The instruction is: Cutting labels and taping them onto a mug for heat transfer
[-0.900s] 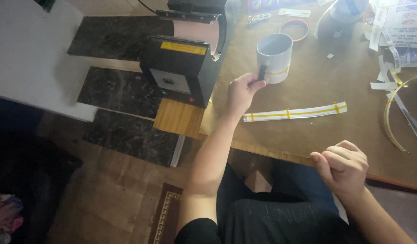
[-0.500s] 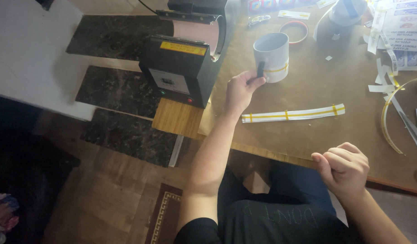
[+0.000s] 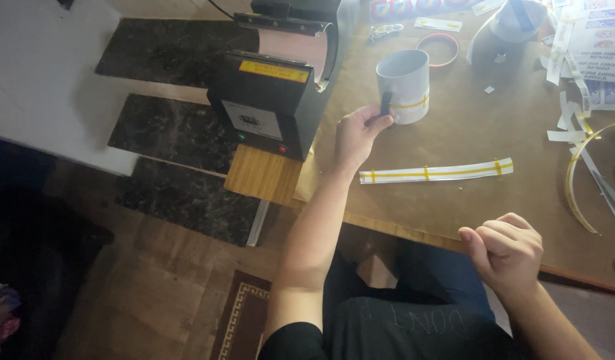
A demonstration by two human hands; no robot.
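Note:
My left hand [image 3: 356, 135] grips the dark handle of a white mug [image 3: 405, 83] that stands on the brown paper-covered table [image 3: 467, 133]. A paper wrap is fixed around the mug with yellow tape. My right hand [image 3: 506, 250] hangs near the table's front edge, fingers curled in a loose fist with nothing visible in it. A long white paper strip with yellow tape tabs [image 3: 435, 172] lies flat between the two hands.
A black mug press with a yellow label [image 3: 271, 100] stands just left of the mug. A red ring [image 3: 438, 50], paper scraps and printed sheets [image 3: 591, 53], a curved strip [image 3: 577, 180] and scissors [image 3: 611, 193] lie at the right. A tiled and wooden floor shows at the left.
Little has moved. My left hand stays on the mug's handle and my right fist stays near the table edge; the view has shifted slightly.

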